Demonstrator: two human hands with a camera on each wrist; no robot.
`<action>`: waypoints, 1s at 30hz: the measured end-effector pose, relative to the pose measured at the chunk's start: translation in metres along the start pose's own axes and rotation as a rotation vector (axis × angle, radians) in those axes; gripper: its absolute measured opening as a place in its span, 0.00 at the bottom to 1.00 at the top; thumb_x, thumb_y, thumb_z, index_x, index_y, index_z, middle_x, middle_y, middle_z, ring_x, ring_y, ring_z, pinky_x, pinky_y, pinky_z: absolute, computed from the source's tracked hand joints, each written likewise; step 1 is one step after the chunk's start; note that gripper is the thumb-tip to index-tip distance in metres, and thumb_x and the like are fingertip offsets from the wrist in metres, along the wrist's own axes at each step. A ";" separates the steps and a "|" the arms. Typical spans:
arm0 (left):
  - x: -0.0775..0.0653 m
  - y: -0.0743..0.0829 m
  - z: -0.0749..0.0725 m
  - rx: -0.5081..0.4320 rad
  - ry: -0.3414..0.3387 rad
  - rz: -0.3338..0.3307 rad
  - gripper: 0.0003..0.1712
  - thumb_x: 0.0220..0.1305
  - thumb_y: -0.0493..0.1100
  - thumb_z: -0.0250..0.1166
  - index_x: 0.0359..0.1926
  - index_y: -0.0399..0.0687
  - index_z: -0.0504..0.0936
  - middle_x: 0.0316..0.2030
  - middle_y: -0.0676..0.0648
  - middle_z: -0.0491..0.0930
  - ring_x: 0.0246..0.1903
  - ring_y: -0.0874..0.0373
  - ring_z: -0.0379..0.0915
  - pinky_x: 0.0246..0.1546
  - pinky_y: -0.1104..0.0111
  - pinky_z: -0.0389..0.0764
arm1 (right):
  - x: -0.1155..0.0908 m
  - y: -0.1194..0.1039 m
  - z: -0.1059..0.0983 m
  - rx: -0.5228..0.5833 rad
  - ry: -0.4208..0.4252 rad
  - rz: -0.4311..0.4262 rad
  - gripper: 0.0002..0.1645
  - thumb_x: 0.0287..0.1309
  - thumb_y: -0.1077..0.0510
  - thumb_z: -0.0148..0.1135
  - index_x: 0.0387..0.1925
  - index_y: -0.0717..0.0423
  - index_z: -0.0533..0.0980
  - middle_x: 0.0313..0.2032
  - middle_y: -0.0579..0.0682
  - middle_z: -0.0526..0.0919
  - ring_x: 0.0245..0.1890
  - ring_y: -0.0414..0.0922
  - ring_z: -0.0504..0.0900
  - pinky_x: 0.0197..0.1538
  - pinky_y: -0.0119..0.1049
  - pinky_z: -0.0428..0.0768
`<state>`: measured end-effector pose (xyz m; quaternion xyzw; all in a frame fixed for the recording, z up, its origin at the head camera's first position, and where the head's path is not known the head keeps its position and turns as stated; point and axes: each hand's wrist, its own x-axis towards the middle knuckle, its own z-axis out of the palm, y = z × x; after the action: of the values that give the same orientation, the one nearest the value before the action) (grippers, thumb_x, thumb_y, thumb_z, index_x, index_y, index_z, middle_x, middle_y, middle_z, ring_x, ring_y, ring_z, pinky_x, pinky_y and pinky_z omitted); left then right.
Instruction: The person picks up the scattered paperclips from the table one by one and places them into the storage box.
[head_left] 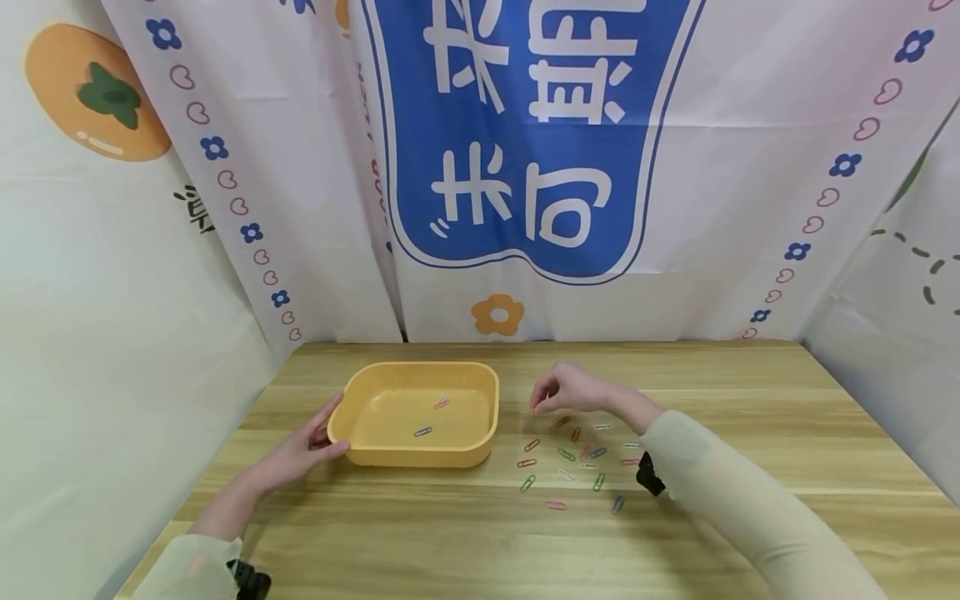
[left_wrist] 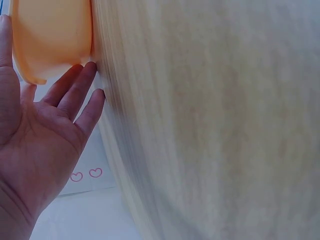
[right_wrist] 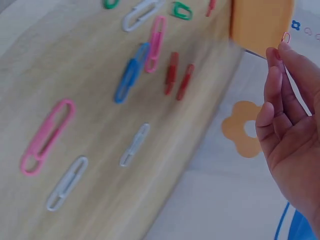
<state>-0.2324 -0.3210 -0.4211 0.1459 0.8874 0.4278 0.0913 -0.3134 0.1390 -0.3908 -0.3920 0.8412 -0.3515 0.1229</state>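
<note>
My left hand (head_left: 303, 450) rests against the left end of a yellow plastic tray (head_left: 420, 457), its fingers fairly straight and spread in the left wrist view. Inside the tray lie a blue paper clip (head_left: 423, 432) and, towards the back, pinkish clips (head_left: 442, 402). To the right of the tray, my right hand (head_left: 573, 389) is raised over the table and pinches a small pink paper clip (right_wrist: 286, 37) between thumb and index finger. Below and around that hand several loose paper clips are scattered, among them a green clip (head_left: 528, 483) and a blue clip (right_wrist: 131, 73).
The wood-grain table (head_left: 420, 533) reaches back to a hanging white cloth (head_left: 720, 208) with a blue printed panel. Pale cloth also hangs at both sides. A dark band (head_left: 651, 475) sits at my right wrist, and another band (head_left: 249, 580) at my left.
</note>
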 end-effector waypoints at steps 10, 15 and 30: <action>0.000 -0.001 0.001 -0.006 0.007 -0.008 0.50 0.68 0.48 0.62 0.77 0.46 0.38 0.65 0.25 0.59 0.61 0.34 0.65 0.59 0.47 0.66 | 0.004 -0.020 -0.017 -0.006 0.022 -0.025 0.03 0.57 0.64 0.69 0.31 0.61 0.85 0.27 0.42 0.85 0.26 0.36 0.79 0.32 0.29 0.78; 0.002 -0.002 0.001 -0.001 0.006 -0.010 0.50 0.69 0.48 0.62 0.77 0.46 0.38 0.65 0.24 0.59 0.61 0.34 0.64 0.59 0.46 0.65 | 0.009 -0.029 -0.023 -0.042 0.028 -0.053 0.03 0.57 0.64 0.69 0.31 0.61 0.85 0.27 0.46 0.86 0.26 0.37 0.79 0.31 0.29 0.77; 0.002 -0.003 0.000 -0.005 0.004 -0.029 0.51 0.68 0.49 0.62 0.78 0.48 0.38 0.67 0.25 0.55 0.62 0.33 0.63 0.60 0.45 0.64 | 0.045 -0.060 -0.024 -0.074 0.008 -0.046 0.03 0.58 0.62 0.69 0.33 0.59 0.86 0.28 0.42 0.84 0.29 0.39 0.79 0.34 0.30 0.78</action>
<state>-0.2345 -0.3225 -0.4232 0.1318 0.8886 0.4288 0.0961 -0.3207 0.0911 -0.3292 -0.4141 0.8449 -0.3246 0.0968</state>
